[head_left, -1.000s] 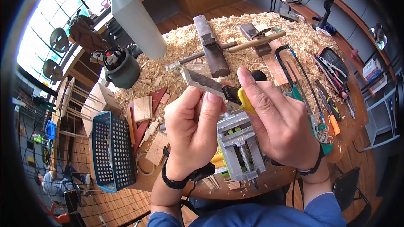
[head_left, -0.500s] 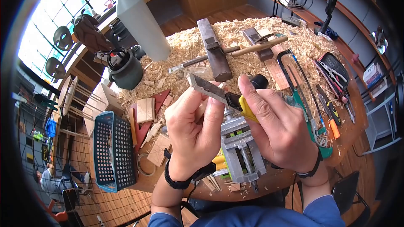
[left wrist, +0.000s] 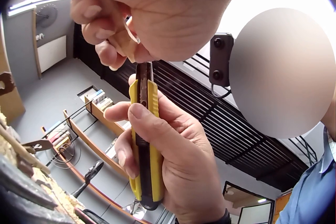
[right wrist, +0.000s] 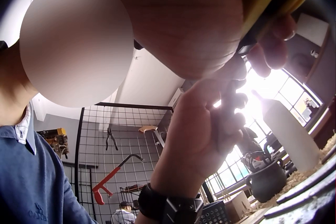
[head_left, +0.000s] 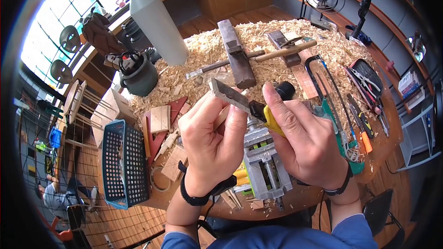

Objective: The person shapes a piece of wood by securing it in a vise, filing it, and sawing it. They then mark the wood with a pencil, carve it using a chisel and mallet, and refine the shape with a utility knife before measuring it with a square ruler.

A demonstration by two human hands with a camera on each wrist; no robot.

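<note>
My right hand (head_left: 309,145) grips a yellow and black utility knife (left wrist: 148,155), thumb pressed along its body. Its wide grey blade (head_left: 230,97) reaches left across the fingertips of my left hand (head_left: 210,140). That hand is curled, and between its thumb and fingers it pinches a small tan piece of wood (left wrist: 123,45), mostly hidden behind the blade in the head view. A thin pale curl (left wrist: 131,27) shows beside it in the left wrist view. Both hands are held up above a grey metal vise (head_left: 267,170).
Wood shavings (head_left: 203,44) cover the table's far half, with a long wooden plane (head_left: 237,55), a smaller plane (head_left: 282,48) and a hammer (head_left: 226,62). A white bottle (head_left: 159,27) stands behind. Left is a perforated basket (head_left: 124,166); right, a hacksaw (head_left: 325,87) and pliers (head_left: 367,80).
The blade has tilted a little and its tip sits slightly farther right over the left fingers. Both hands keep their grips, and the head view has shifted slightly.
</note>
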